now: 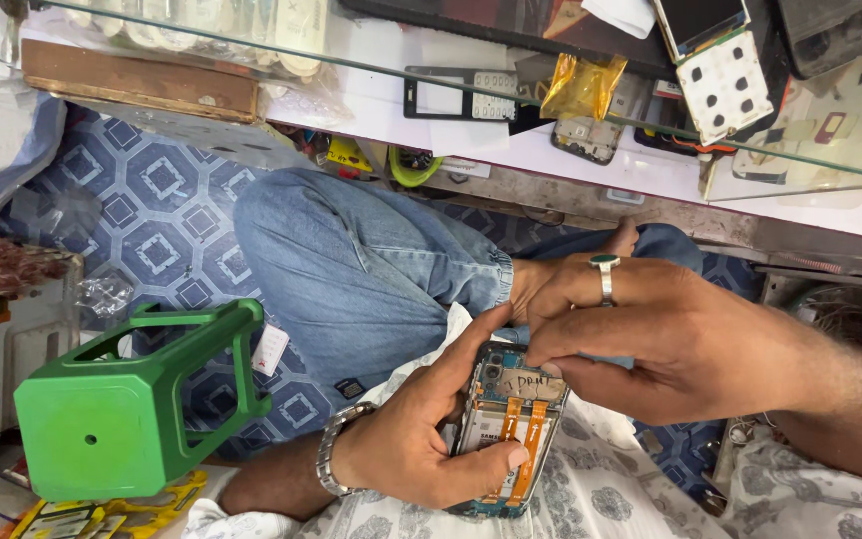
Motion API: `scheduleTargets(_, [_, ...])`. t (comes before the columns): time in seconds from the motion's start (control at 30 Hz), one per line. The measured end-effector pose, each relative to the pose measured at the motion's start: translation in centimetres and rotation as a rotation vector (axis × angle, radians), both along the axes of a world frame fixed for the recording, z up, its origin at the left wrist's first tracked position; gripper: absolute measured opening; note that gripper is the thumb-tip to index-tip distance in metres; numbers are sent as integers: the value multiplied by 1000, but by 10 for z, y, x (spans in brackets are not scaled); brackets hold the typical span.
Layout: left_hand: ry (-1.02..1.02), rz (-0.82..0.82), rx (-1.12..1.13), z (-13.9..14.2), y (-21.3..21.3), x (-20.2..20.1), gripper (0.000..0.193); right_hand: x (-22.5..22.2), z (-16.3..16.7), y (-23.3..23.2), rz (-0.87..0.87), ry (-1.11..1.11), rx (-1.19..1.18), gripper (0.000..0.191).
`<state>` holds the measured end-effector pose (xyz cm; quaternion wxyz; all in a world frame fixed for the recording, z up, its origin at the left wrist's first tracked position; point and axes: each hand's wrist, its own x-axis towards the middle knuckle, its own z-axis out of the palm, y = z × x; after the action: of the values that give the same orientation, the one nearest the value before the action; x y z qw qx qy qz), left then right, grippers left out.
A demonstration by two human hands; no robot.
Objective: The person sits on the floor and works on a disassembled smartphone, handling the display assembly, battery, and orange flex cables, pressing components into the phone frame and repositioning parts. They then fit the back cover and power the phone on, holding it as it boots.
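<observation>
Two hands meet over an opened phone (504,429) with its back cover off, orange ribbon cables showing on its board. The left hand (421,439), wearing a metal wristband, is curled around the phone from below, thumb pressed on the lower cables. The right hand (670,339), with a green-stoned ring, comes from above, fingertips pinched together at the phone's top edge. Behind the hands, a glass-topped counter (571,150) holds phone parts, a keypad frame (461,97) and a yellow packet (581,85). Left of the hands lies a tipped green stool (122,409), with patterned floor between.
</observation>
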<state>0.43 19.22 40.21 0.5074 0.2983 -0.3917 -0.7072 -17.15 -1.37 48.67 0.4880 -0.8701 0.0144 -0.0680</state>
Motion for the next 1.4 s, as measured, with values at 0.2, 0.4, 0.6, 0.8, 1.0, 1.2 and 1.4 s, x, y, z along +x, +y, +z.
scheduleTargets(0.2, [-36,8,-14,-1,1,2,103,1,-1,2,-2,43,-8,27])
scheduleTargets(0.4, [-24,2,10,1,-2,1,103,0,-5,3,-15,32,39,28])
scheduleTargets(0.6, [-24,-4,19,-1,-2,0,103,-3,-8,2,-25,54,42,30])
scheduleTargets(0.8, [-47,12,1,-3,-2,-1,101,-7,-12,4,-115,47,158,27])
scheduleTargets(1.0, [-202,44,-54,-2,-4,-2,101,-11,-23,15,-218,111,184,32])
scheduleTargets(1.2, [-319,68,-69,1,-5,-2,101,-13,-33,23,-316,168,231,31])
scheduleTargets(1.4, [-441,83,-73,0,-3,-4,101,-14,-36,26,-314,189,222,33])
